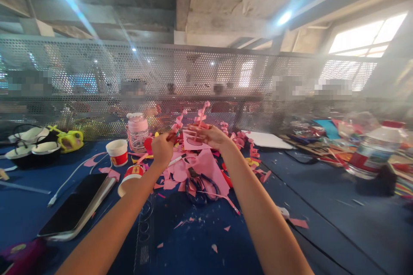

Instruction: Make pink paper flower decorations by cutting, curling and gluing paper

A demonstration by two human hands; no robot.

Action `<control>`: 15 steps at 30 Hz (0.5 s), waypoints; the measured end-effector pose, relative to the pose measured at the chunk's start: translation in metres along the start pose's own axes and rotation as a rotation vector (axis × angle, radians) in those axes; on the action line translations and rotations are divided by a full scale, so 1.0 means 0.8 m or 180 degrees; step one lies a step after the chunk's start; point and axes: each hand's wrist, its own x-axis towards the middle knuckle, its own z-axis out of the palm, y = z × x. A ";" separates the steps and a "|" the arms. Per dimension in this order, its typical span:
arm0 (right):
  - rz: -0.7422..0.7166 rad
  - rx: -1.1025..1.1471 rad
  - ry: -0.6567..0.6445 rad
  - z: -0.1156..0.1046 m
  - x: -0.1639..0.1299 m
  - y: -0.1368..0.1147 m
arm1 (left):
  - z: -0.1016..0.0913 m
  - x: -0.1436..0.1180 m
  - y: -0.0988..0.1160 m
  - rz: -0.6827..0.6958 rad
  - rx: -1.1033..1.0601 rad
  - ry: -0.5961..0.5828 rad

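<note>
Above the blue table (pixel 322 219), the left hand (pixel 163 150) and the right hand (pixel 211 136) are hovering near each other. The left one's fingers are bending inward beside the shorter paper curl (pixel 178 123), but blur is hiding whether they are pinching it. The right one's fingers are stretching across the taller paper curl (pixel 200 116) and the pink sheet (pixel 193 146); whether they are gripping either, I cannot tell. Both curls are showing clear above the pink scraps (pixel 180 172), presumably so the loose bits are not crowding them and both are staying in sight. Dark-handled scissors (pixel 194 184) are lying between the forearms, probably for easy reach.

The taller curl is standing over the sheet, its long axis running nearly upright and its knobbed tip pointing up, leaning slightly rightward; its join to the sheet is not showing clearly. The shorter curl is slanting up and rightward too. The sheet is facing the wearer, its dark oval lying wider than tall.
</note>
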 end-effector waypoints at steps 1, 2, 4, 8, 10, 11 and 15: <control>-0.0022 0.0055 -0.0036 0.008 0.002 0.002 | -0.001 -0.005 0.002 0.0161 0.0194 -0.0060; -0.0049 0.0101 -0.0046 0.014 0.003 0.004 | -0.001 -0.009 0.004 0.0327 0.0352 -0.0146; -0.0106 0.0167 0.0001 0.022 0.008 0.009 | 0.000 -0.017 0.007 0.0648 0.0576 -0.0364; -0.0229 0.0211 0.0272 0.015 0.015 0.015 | 0.006 -0.015 0.007 0.1176 0.0767 -0.0841; -0.0303 0.0199 0.0374 0.006 0.015 0.013 | 0.006 -0.007 0.006 0.1279 0.0712 -0.1115; -0.0329 0.0184 0.0380 0.001 0.014 0.011 | 0.005 -0.002 0.005 0.1145 0.0587 -0.1307; -0.0281 0.0076 0.0161 -0.012 0.003 0.001 | -0.004 0.017 0.005 -0.0071 -0.0151 -0.2212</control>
